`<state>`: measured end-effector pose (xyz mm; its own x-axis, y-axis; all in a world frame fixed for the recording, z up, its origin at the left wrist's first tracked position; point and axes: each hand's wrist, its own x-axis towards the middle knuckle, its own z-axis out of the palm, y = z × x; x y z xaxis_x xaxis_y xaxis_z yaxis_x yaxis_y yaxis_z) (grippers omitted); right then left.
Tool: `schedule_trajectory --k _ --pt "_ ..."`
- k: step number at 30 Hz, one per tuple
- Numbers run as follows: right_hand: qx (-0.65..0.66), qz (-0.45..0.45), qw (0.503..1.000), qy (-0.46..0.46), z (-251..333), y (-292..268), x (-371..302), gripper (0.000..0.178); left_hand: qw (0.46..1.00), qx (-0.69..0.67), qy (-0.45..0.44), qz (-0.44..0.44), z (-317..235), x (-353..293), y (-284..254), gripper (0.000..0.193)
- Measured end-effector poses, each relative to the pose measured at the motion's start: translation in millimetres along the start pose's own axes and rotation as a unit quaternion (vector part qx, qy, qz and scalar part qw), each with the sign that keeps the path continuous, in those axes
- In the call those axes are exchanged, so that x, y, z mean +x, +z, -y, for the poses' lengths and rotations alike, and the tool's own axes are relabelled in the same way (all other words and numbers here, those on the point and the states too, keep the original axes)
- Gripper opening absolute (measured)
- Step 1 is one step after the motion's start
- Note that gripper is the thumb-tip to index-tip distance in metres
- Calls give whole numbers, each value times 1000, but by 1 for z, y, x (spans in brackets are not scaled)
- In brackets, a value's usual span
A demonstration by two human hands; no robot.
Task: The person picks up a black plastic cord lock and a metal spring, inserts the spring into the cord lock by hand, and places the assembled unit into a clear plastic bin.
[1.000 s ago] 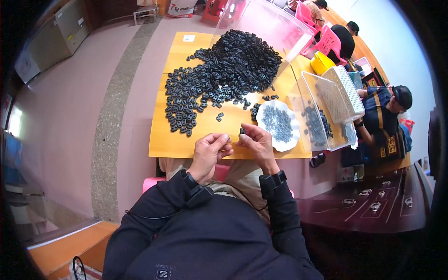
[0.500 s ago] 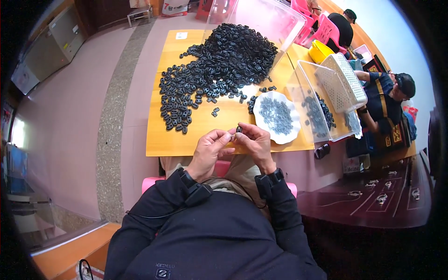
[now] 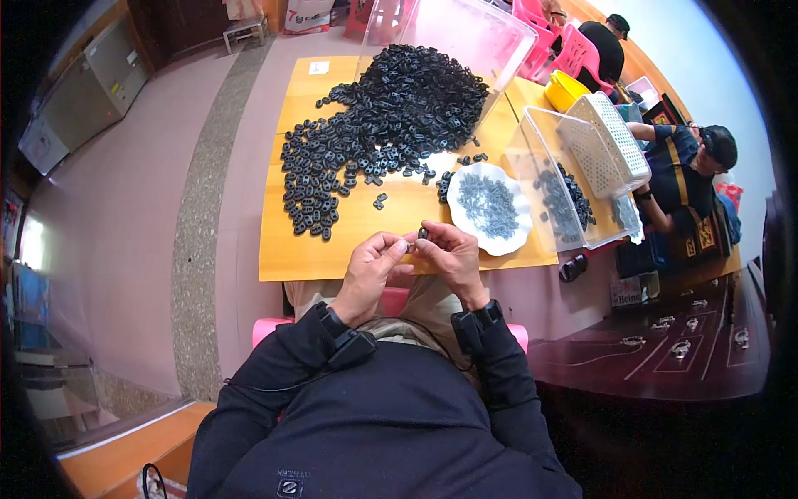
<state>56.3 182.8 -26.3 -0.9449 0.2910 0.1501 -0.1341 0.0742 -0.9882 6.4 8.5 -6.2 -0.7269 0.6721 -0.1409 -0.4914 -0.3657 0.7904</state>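
Right hand point(image 3: 450, 252) pinches a small black piece point(image 3: 423, 234) at the near edge of a yellow table point(image 3: 312, 260); the left hand point(image 3: 374, 264) meets it, fingertips together, its hold unclear. Beyond sit a white scalloped plate point(image 3: 504, 247) of grey bits point(image 3: 489, 206) and a heap of black pieces point(image 3: 420, 104).

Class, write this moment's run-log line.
right hand: pinches small black oval piece | left hand: fingertips beside it | scalloped white dish: beyond right hand | heaped black oval pieces: on yellow wooden tabletop
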Motion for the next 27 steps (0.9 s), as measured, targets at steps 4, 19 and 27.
schedule_trajectory --k 4,19,27 --pt "-10 3 1000 4 -2 -2 0 25 1000 -3 3 -7 1 0 1 17" --pt "69 33 996 42 11 0 -3 30 999 -18 -18 -19 -5 -1 0 17" --pt "88 37 993 63 7 -4 -4 29 996 -70 -46 -23 -7 -1 -2 15"
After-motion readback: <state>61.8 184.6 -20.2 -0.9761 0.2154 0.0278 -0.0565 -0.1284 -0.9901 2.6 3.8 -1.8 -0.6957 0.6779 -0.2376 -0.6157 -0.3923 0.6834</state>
